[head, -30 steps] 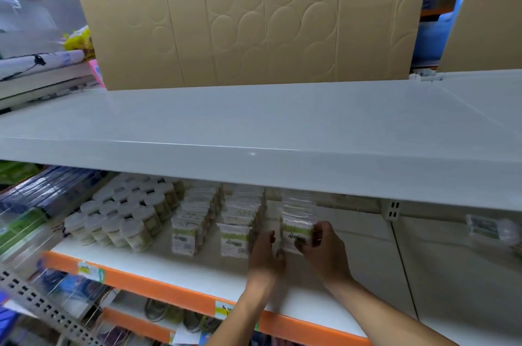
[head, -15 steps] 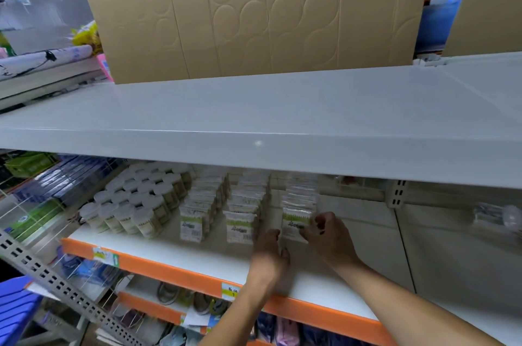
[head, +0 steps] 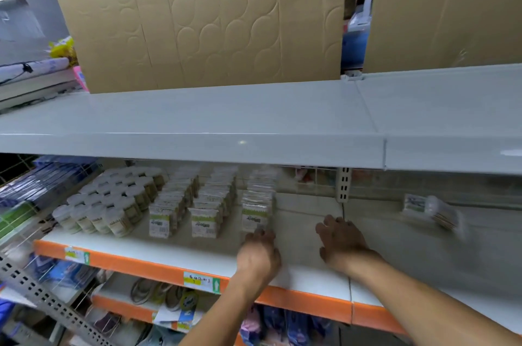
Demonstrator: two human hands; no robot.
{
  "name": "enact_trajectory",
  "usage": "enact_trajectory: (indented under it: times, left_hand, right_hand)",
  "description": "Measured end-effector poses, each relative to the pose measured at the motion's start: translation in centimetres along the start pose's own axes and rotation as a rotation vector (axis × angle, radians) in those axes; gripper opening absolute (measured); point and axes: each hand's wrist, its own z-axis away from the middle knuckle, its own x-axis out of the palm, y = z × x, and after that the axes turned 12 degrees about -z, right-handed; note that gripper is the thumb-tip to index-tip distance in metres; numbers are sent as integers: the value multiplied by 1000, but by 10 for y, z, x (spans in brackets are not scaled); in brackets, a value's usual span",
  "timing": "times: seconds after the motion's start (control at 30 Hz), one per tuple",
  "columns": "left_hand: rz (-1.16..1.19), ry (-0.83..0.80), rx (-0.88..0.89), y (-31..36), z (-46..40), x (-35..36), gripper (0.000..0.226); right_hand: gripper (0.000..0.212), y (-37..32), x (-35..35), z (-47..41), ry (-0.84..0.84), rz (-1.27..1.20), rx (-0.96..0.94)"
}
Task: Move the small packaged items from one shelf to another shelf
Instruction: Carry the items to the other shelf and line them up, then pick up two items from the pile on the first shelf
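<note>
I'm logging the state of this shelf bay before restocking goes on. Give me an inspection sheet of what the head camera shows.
Surface: white shelf with orange front edge, under a bare white upper shelf.
Job's things: three rows of small packets; one loose blurred packet lies far right.
Clutter: white-lidded jars left of the packets.
Hands: left hand at the front of the right row; right hand over bare shelf, holding nothing.
Cables: nothing seen.
Surroundings: cardboard sheets behind the upper shelf; price tag; goods below.
</note>
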Motion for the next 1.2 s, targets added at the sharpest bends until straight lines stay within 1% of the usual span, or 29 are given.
enact_trajectory:
  times: [0.2, 0.37, 0.7, 0.83, 0.93, 1.1, 1.2]
  left_hand:
    - [-13, -6, 88, 80, 4, -9, 35]
    - [-28, -3, 137, 147, 1, -14, 36]
    - [8, 3, 243, 258, -11, -18, 36]
    - [46, -22, 293, 284, -18, -15, 36]
    - [48, -44, 331, 295, -29, -11, 39]
    - [53, -51, 363, 305, -49, 1, 48]
    - [64, -49, 385, 310, -64, 2, 52]
  right_hand:
    - [42, 51, -20, 48, 43, 22, 30]
    - [48, 107, -28, 86, 68, 43, 64]
    - [46, 202, -51, 140, 80, 24, 258]
    - [45, 222, -53, 143, 91, -47, 329]
    - [46, 233, -49, 139, 122, -98, 359]
    - [58, 245, -42, 120, 138, -215, 419]
    - [63, 250, -39, 105, 183, -241, 415]
